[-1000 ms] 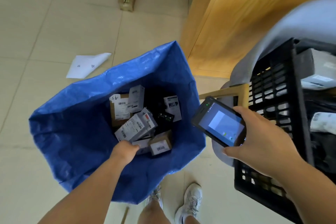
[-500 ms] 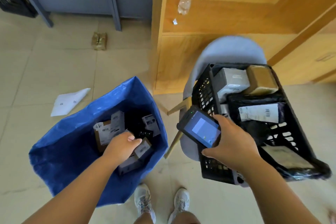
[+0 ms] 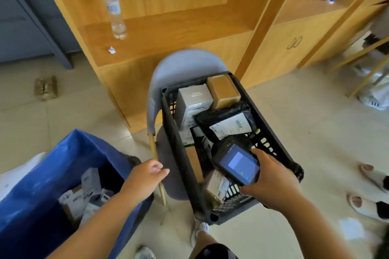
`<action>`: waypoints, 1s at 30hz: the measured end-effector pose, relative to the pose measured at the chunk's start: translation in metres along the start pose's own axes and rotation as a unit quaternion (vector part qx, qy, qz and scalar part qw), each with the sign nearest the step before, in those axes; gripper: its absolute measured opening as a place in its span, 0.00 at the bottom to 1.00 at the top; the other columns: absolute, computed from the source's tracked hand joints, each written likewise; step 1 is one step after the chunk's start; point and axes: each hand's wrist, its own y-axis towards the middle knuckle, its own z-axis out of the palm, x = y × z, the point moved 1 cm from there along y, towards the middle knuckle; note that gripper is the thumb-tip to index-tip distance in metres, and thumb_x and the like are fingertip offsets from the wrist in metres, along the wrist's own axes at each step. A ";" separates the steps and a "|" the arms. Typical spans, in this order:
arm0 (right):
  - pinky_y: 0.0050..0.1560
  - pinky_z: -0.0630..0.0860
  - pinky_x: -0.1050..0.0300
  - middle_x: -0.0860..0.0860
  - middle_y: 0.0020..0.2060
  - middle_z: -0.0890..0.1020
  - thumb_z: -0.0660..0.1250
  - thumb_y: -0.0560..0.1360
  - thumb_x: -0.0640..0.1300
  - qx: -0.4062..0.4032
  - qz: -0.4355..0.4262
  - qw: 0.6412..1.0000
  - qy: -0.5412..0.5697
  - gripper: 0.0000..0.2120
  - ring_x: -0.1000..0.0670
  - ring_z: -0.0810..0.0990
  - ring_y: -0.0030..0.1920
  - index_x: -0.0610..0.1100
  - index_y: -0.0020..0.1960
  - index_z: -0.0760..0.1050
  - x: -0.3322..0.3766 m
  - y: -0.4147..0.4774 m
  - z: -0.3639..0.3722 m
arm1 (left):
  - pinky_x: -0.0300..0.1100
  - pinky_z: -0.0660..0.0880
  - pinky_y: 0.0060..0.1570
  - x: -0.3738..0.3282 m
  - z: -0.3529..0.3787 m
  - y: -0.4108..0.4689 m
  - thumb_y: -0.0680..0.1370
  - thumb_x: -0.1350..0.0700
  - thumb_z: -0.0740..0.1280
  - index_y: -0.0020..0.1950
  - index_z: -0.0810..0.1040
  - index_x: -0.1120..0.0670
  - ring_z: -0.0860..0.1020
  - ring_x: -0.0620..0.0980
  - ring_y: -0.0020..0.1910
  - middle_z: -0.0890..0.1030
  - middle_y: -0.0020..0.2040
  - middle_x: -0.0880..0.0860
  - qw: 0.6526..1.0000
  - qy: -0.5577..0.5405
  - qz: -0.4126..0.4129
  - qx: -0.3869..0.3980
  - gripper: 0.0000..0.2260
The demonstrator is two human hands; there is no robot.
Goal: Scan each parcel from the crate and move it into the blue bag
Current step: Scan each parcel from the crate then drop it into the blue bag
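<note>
A black plastic crate (image 3: 277, 145) sits on a grey chair (image 3: 185, 65) at centre. Inside lie a grey box (image 3: 194, 99), a brown box (image 3: 223, 90), a black mailer bag with a white label (image 3: 229, 126) and a small taped parcel (image 3: 216, 187). My right hand (image 3: 271, 183) grips a handheld scanner (image 3: 237, 164) over the crate's near end, screen lit blue. My left hand (image 3: 145, 176) hovers between the blue bag (image 3: 42, 174) and the crate, fingers loosely curled, holding nothing. Several boxed parcels (image 3: 88, 193) lie in the bag.
A wooden cabinet (image 3: 168, 27) stands behind the chair, with a water bottle (image 3: 113, 6) on its ledge. A small taped parcel (image 3: 45, 88) lies on the tiled floor at left. Another person's feet in slippers (image 3: 368, 191) are at the right edge.
My left hand came up out of the blue bag, empty, and moved right toward the crate. My right hand carried the scanner over the crate. The view swung right and up.
</note>
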 end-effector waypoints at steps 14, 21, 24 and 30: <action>0.44 0.72 0.54 0.54 0.50 0.72 0.71 0.61 0.59 -0.007 0.029 1.000 -0.007 0.42 0.51 0.70 0.45 0.54 0.69 0.56 -0.127 0.113 -0.050 | 0.47 0.64 0.67 -0.173 0.111 0.158 0.79 0.49 0.64 0.76 0.58 0.53 0.62 0.54 0.72 0.62 0.73 0.52 0.956 0.253 0.147 0.036 0.28; 0.40 0.70 0.55 0.57 0.43 0.68 0.70 0.58 0.63 -0.019 0.033 0.999 0.007 0.42 0.53 0.70 0.42 0.57 0.66 0.54 -0.151 0.137 -0.044 | 0.51 0.64 0.68 -0.191 0.146 0.203 0.79 0.50 0.64 0.78 0.47 0.56 0.59 0.60 0.72 0.56 0.75 0.57 0.936 0.322 0.118 0.081 0.35; 0.37 0.67 0.57 0.58 0.42 0.67 0.70 0.57 0.63 -0.020 0.035 0.999 0.007 0.42 0.54 0.69 0.40 0.57 0.66 0.55 -0.156 0.140 -0.041 | 0.50 0.68 0.62 -0.184 0.156 0.208 0.78 0.48 0.64 0.77 0.50 0.55 0.63 0.60 0.67 0.59 0.71 0.56 0.925 0.361 0.108 0.045 0.34; 0.36 0.66 0.58 0.59 0.41 0.68 0.70 0.57 0.62 -0.012 0.049 0.999 0.019 0.41 0.55 0.69 0.39 0.58 0.65 0.55 -0.159 0.141 -0.034 | 0.48 0.71 0.56 -0.170 0.155 0.212 0.76 0.47 0.67 0.71 0.62 0.51 0.67 0.59 0.61 0.62 0.65 0.54 0.926 0.358 0.120 -0.005 0.26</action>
